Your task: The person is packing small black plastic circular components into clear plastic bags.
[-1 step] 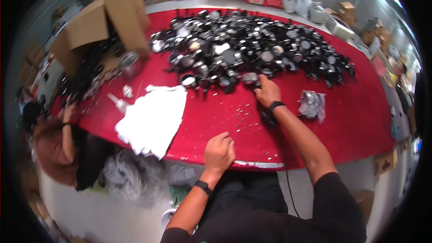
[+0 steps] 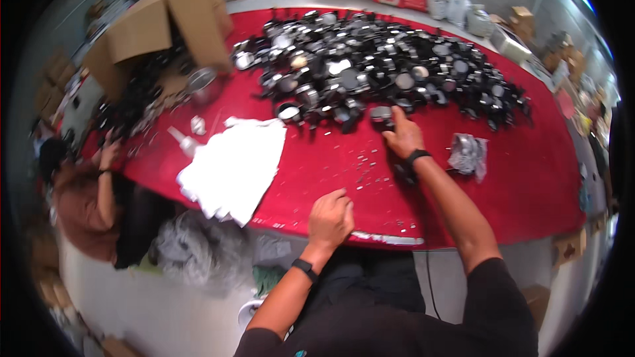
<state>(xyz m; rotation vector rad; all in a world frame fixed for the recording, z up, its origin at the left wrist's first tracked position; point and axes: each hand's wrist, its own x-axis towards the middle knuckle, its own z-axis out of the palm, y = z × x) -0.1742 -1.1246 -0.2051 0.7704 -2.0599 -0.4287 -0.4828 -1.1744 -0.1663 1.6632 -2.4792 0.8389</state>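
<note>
My right hand (image 2: 405,135) reaches over the red-covered table (image 2: 317,185), its fingers closed on a round silver-and-black watch (image 2: 381,116) at the near edge of a big heap of watches (image 2: 357,73). The heap's pieces have round silver faces or backs and black straps. Nearer to me, my left hand (image 2: 330,217) hovers by the table's front edge with its fingers curled. Whatever it may hold is hidden. Small pale bits (image 2: 370,165) lie scattered between my hands. A dark object (image 2: 405,173) sits below my right wrist, its kind unclear.
Left of my hands lie a white cloth (image 2: 231,172) and a white squeeze bottle (image 2: 184,141). A metal cup (image 2: 202,84) stands beside open cardboard (image 2: 139,30). Right of my arm is a clear bag of metallic parts (image 2: 468,156). Another person (image 2: 86,205) works at the left.
The whole scene sits slightly farther right in the picture. My right hand still grips the watch at the heap's edge, and my left hand stays curled near the table's front edge.
</note>
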